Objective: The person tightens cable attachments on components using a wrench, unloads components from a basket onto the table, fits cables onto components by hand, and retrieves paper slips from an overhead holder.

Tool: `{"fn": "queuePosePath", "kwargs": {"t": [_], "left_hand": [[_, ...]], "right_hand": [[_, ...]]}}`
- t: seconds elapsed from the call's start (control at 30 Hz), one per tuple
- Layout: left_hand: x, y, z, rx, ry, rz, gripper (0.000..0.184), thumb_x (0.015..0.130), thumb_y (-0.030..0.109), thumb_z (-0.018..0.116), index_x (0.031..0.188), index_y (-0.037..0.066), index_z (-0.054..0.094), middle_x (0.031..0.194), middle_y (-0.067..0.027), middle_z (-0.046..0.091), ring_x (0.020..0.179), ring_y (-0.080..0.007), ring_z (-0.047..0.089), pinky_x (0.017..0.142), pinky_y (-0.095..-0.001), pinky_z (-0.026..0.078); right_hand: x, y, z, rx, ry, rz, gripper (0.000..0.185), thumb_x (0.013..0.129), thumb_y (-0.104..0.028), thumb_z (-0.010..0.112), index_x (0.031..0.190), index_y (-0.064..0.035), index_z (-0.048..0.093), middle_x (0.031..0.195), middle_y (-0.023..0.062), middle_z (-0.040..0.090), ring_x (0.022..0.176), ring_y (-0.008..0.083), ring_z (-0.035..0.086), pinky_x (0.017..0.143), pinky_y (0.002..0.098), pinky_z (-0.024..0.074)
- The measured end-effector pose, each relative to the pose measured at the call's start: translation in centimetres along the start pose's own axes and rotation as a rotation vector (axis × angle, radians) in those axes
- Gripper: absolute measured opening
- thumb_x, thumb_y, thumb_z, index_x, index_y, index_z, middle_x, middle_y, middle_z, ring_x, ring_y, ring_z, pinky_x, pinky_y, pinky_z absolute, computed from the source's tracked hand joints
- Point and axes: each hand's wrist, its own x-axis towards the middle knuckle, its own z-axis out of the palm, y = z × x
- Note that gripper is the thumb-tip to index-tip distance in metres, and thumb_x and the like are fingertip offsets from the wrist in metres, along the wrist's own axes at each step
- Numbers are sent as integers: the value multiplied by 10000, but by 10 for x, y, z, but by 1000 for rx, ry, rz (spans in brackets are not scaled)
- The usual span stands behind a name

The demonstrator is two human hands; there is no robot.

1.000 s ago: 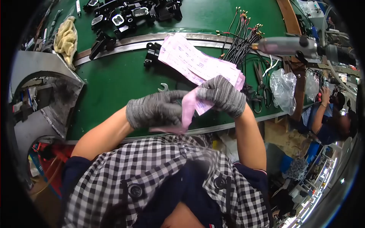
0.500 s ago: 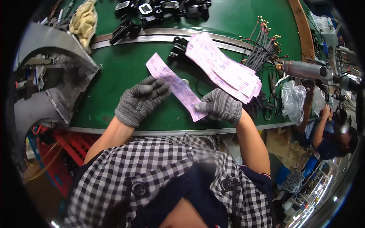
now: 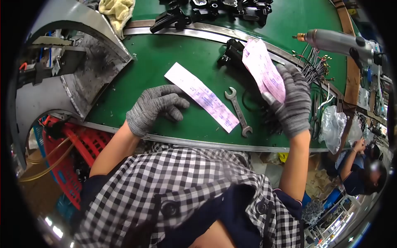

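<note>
A single pink printed paper slip (image 3: 203, 98) lies slantwise on the green bench. My left hand (image 3: 155, 108), in a grey knit glove, is beside its left edge, fingers apart and slightly curled; a fingertip reaches the slip's edge, though I cannot tell if it touches. My right hand (image 3: 294, 101), gloved alike, grips a stack of pink slips (image 3: 263, 68), thumb on the near side and fingers on the far side. Between the hands an open-ended wrench (image 3: 238, 110) lies on the bench. Behind the stack sits a black metal part (image 3: 231, 51), partly covered.
Black metal parts (image 3: 206, 12) line the back past a metal rail (image 3: 198, 33). A power driver (image 3: 337, 41) hangs at the right above bundled wires (image 3: 316, 66). Plastic bags (image 3: 331, 126) lie at the right edge. A grey metal machine (image 3: 99, 62) stands left; another person (image 3: 357, 167) is far right.
My right hand has let go of the single slip, moved right and taken hold of the stack. The single slip now lies flat, and the wrench is uncovered. The view has shifted.
</note>
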Motion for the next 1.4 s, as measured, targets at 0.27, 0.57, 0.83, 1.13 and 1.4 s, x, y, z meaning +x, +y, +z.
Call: {"fn": "queuePosePath", "kwargs": {"t": [0.27, 0.57, 0.83, 1.13, 1.4], "left_hand": [[-9, -1, 2, 92, 42, -13, 428, 859, 169, 569, 1184, -99, 492, 923, -144, 657, 666, -184, 649, 620, -266, 541], [-12, 1, 1, 182, 21, -25, 409, 872, 162, 550, 1164, -119, 491, 929, -163, 652, 683, -187, 645, 650, -246, 522], [-9, 2, 5, 241, -24, -31, 356, 880, 134, 526, 1151, -96, 516, 926, -148, 652, 672, -167, 636, 642, -237, 516], [-16, 22, 4, 654, 57, 263, 245, 822, 68, 597, 1049, -24, 607, 900, -114, 655, 725, -179, 640, 651, -271, 527], [23, 27, 37, 1544, 79, 994, 315, 660, 115, 672, 972, 76, 648, 1076, -109, 589, 998, -307, 556, 902, -408, 444]], "right_hand": [[-3, 5, 32, -63, -304, 101, 946, 639, -416, 739, 1413, -118, 285, 1335, 165, 443, 1236, 297, 427, 1067, 497, 228], [-2, 9, 24, 71, -206, 98, 812, 686, -397, 711, 1366, -102, 382, 1224, 166, 539, 1156, 317, 497, 1060, 478, 243], [-8, 37, 26, 311, -161, 66, 524, 832, -287, 582, 1300, -87, 455, 1108, 173, 599, 1043, 291, 564, 1023, 427, 297], [-4, 36, 16, 273, -168, 32, 411, 836, -279, 580, 1173, -46, 560, 1160, 171, 583, 1085, 295, 548, 999, 397, 333], [-18, 3, 40, 90, -172, 126, 630, 775, -357, 622, 1288, -34, 452, 1275, 178, 499, 1178, 303, 477, 1014, 443, 329]]}}
